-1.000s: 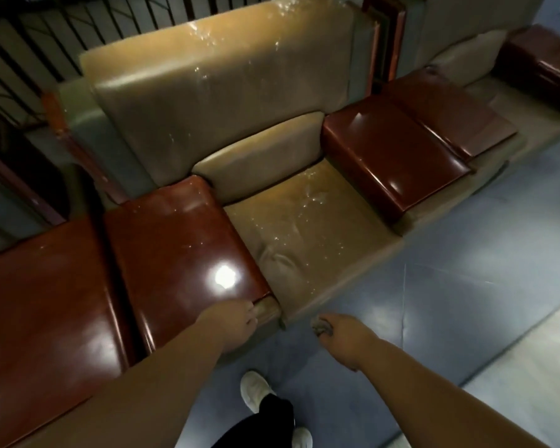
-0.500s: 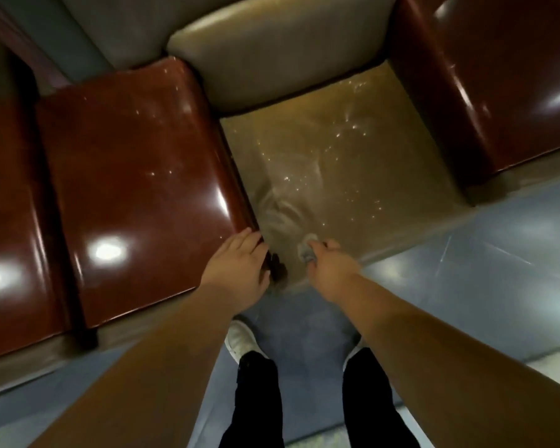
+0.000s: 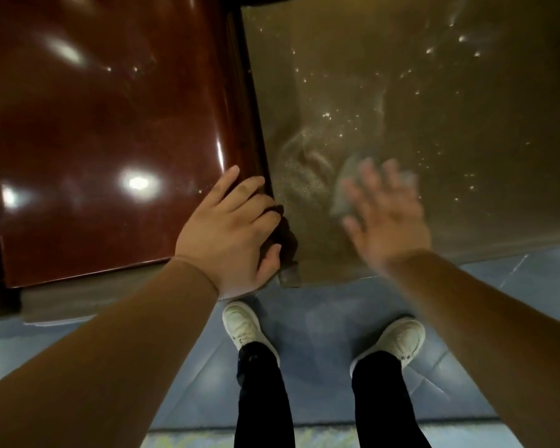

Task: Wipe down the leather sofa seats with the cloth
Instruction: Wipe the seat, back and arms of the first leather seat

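Note:
The tan leather sofa seat point(image 3: 417, 92) fills the upper right, creased near its front left corner. A small grey cloth point(image 3: 345, 189) lies flat on the seat near its front edge. My right hand point(image 3: 387, 218) is spread flat with straight fingers over the cloth and presses it onto the leather; the hand is motion-blurred and covers most of the cloth. My left hand point(image 3: 233, 234) rests on the front right corner of the glossy dark red armrest point(image 3: 104, 140), its fingers lying over the edge beside the seat.
Blue-grey floor point(image 3: 320, 318) runs along the sofa's front edge. My two white shoes point(image 3: 243, 324) and black trouser legs stand on it just in front of the seat. Bright light reflections show on the armrest.
The view has dropped closer to the seat. My right hand has gone from pinching the bunched cloth at the seat's front edge to pressing it flat, further onto the seat. My left hand stays on the armrest corner.

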